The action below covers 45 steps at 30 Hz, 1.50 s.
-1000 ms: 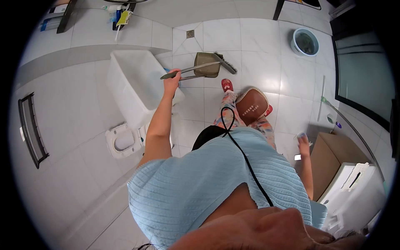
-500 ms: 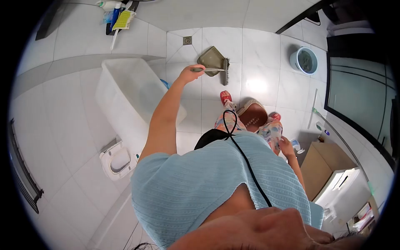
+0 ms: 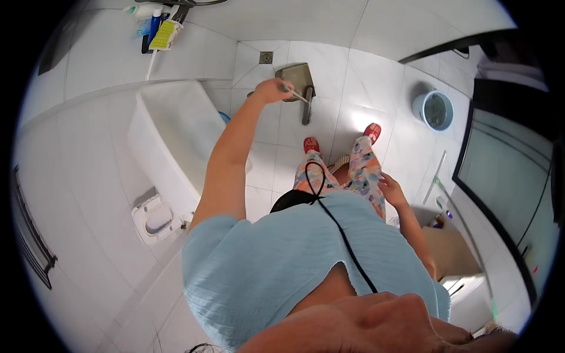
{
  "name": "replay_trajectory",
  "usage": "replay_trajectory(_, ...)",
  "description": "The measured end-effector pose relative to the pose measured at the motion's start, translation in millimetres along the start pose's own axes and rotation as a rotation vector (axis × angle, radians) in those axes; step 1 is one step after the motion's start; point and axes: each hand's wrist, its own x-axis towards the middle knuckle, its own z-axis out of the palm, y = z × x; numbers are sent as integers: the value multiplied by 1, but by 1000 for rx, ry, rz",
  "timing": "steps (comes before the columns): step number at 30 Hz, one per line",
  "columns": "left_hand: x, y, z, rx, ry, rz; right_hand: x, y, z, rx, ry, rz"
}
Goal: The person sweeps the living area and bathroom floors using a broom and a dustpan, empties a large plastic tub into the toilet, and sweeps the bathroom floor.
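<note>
My left hand (image 3: pixel 275 91) is closed around the thin handle of a broom (image 3: pixel 307 106). The bristled head of the broom rests near the floor, just in front of a grey-brown dustpan (image 3: pixel 297 73) lying on the tiles. Part of the dustpan is hidden behind my left hand. Down at my side, my right hand (image 3: pixel 391 190) is beside the patterned trouser leg (image 3: pixel 366 167), its fingers loosely extended against the cloth and nothing visible in them.
A white bathtub (image 3: pixel 139 126) stands on the left, near a toilet (image 3: pixel 154 220). A floor drain (image 3: pixel 266 57) sits beyond the dustpan. On the right are a blue bucket (image 3: pixel 421 109), a squeegee-like pole (image 3: pixel 436 176) and a cardboard box (image 3: pixel 450 250). A brown stool with a striped edge (image 3: pixel 339 167) shows between my legs.
My right foot has stepped forward, and my legs now cover most of the brown stool. The broom head has moved slightly left and tilted, with my left hand a little higher.
</note>
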Motion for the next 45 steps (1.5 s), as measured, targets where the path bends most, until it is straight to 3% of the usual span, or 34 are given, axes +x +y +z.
replay_trajectory(3,-2,18,16,108,59,148,98,-33,-20,38,-99,-205)
replay_trajectory(5,2,33,22,150,65,227,171,-58,-23,-53,-226,-204)
replay_trajectory(7,7,59,10,275,-12,245,236,-77,-6,-158,-176,-475)
replay_trajectory(9,15,72,3,311,-47,225,273,-123,9,-151,-273,-392)
replay_trajectory(14,53,83,-4,469,-70,287,356,-162,84,-2,-178,-510)
replay_trajectory(16,71,72,3,721,34,391,390,-164,115,155,-101,-677)
replay_trajectory(20,109,54,-6,801,224,519,440,-166,131,-26,-307,-595)
replay_trajectory(22,130,35,-9,846,562,588,456,-162,134,-94,-118,-689)
replay_trajectory(26,144,-12,-3,986,795,442,506,-131,113,-164,-80,-747)
replay_trajectory(29,150,-40,7,923,1038,292,534,-91,100,-109,-95,-794)
replay_trajectory(31,145,-50,25,882,1377,311,536,-65,94,-16,-86,-657)
replay_trajectory(32,137,-61,36,886,1403,303,536,-54,91,-32,-80,-677)
replay_trajectory(34,119,-83,53,-15,1387,94,528,-46,86,222,-89,-680)
replay_trajectory(35,109,-93,63,-28,1395,77,514,-56,77,230,-56,-739)
replay_trajectory(37,115,-87,30,397,1540,253,481,-63,66,247,98,-762)
replay_trajectory(38,105,-83,32,392,1570,281,462,-60,65,337,170,-760)
replay_trajectory(39,93,-90,57,55,1533,438,448,-56,59,268,258,-807)
replay_trajectory(41,71,-73,87,-162,1516,450,422,-27,48,221,364,-799)
replay_trajectory(44,123,-105,85,-99,1547,104,426,15,15,238,469,-734)
replay_trajectory(45,141,-122,86,-221,1537,177,424,23,6,191,508,-727)
